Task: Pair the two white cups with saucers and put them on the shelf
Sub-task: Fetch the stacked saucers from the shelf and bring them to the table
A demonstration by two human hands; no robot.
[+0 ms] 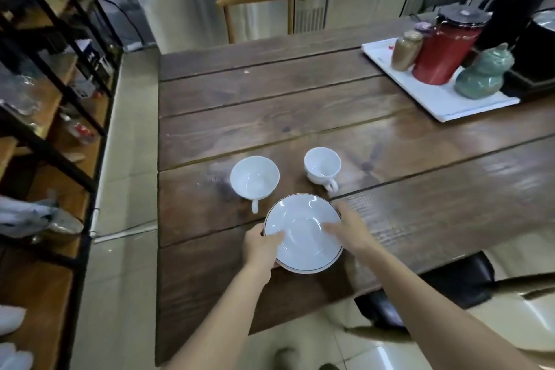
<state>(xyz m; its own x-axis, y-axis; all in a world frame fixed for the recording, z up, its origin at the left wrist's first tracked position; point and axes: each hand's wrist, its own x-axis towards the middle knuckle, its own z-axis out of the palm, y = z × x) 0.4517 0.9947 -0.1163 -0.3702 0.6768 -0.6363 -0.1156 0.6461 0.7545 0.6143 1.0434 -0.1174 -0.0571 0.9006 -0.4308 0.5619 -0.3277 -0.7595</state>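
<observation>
Two white cups stand upright on the wooden table [270,117]: a wider cup [254,178] on the left and a smaller cup [322,168] on the right, handles toward me. Just in front of them is a white saucer [303,245] with a thin dark rim; a second rim shows under its near edge, so it looks like a stack of two. My left hand [260,245] grips the saucer's left edge, thumb on top. My right hand [350,228] grips the right edge, fingers lying on its surface.
A black-framed shelf [60,117] with wooden boards and clutter runs along the left, across a strip of floor. A white tray [432,96] with a red canister, a gold jar and a green ceramic jar sits far right. A wooden chair stands behind the table, a dark stool near right.
</observation>
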